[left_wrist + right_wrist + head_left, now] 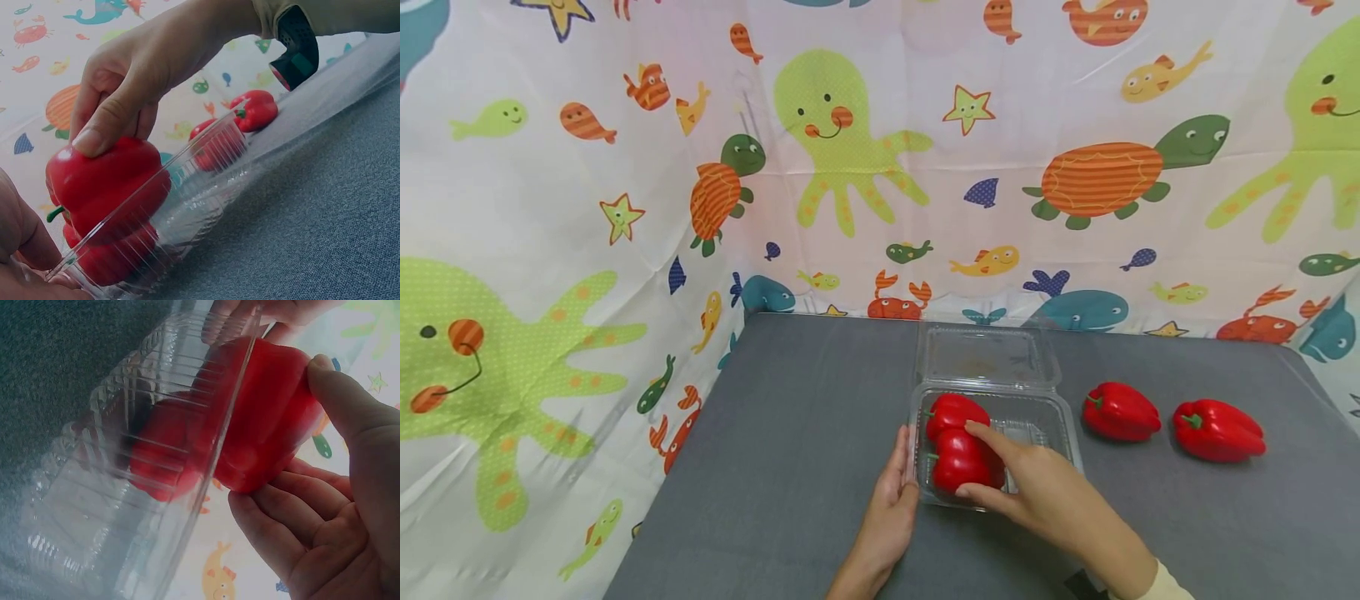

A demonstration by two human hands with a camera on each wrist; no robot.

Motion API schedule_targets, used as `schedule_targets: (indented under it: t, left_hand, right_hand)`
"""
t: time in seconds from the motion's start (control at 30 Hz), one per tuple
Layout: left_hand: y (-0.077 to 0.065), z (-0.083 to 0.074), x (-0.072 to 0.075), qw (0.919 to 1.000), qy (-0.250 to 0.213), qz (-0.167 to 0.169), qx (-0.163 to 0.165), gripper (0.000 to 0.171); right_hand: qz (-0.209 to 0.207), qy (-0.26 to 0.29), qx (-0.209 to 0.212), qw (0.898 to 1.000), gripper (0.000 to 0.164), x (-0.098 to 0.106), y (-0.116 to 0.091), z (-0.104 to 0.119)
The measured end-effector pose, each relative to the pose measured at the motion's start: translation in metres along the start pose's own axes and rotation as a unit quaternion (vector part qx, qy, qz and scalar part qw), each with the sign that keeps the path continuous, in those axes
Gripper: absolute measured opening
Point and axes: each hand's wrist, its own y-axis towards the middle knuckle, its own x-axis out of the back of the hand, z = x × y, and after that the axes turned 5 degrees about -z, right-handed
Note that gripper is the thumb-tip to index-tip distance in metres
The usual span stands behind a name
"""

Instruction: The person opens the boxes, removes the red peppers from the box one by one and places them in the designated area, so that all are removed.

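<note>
The head view lays out the whole scene for you: a clear box (1033, 429) on the grey tabletop (820, 417), its lid (988, 354) folded back on the far side. Your right grip (1037, 487) pinches the near pepper (958, 461) between thumb and fingertips, inside the box by its left wall. From above, you cannot tell its height; the left wrist view shows its upper part rising over the rim, your thumb pressed on its side, and a dark wrist device (297, 50) by your sleeve (350, 15). The right wrist view gives you your fingertips against the end opposite the stem.

The near pepper's green stem (55, 214) points to your left, so its long axis runs left to right across the box. The far pepper (957, 410), just beyond it, points its stem left too.

Those two peppers sit in the box's left half. Your left grip (883, 517) lies along the outside of its left wall, fingers stretched out. Right of the box rest an inner pepper (1122, 412) and an outer pepper (1219, 430), slightly apart, stems toward your left.
</note>
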Motion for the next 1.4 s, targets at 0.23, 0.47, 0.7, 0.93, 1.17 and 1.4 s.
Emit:
schedule_targets:
  t: [0.23,0.47,0.7,0.93,1.17,1.4]
  left_hand:
    - [-0.001,0.0,0.0,0.9999,-0.005,0.006,-0.008,0.071]
    - [-0.002,0.0,0.0,0.9996,-0.006,0.012,-0.023,0.071]
    - [-0.001,0.0,-0.001,0.9996,-0.001,0.003,-0.027,0.071]
    - [-0.002,0.001,-0.001,0.9995,0.0,0.002,-0.03,0.071]
    - [-0.002,0.001,-0.001,0.9991,-0.002,0.007,-0.041,0.072]
    - [-0.002,0.001,-0.001,0.9991,0.005,0.004,-0.041,0.072]
  right_hand:
    - [-0.015,-0.005,-0.007,1.0,0.08,0.005,-0.005,0.0]
    - [-0.032,-0.022,-0.004,0.999,0.081,0.014,-0.009,-0.002]
    - [-0.055,-0.038,0.006,0.998,0.082,0.022,-0.014,-0.005]
    - [-0.055,-0.04,-0.015,0.998,0.082,0.034,-0.018,-0.011]
    - [-0.049,-0.049,-0.032,0.997,0.084,0.046,-0.023,-0.016]
    - [-0.06,-0.049,-0.037,0.996,0.087,0.056,-0.027,-0.023]
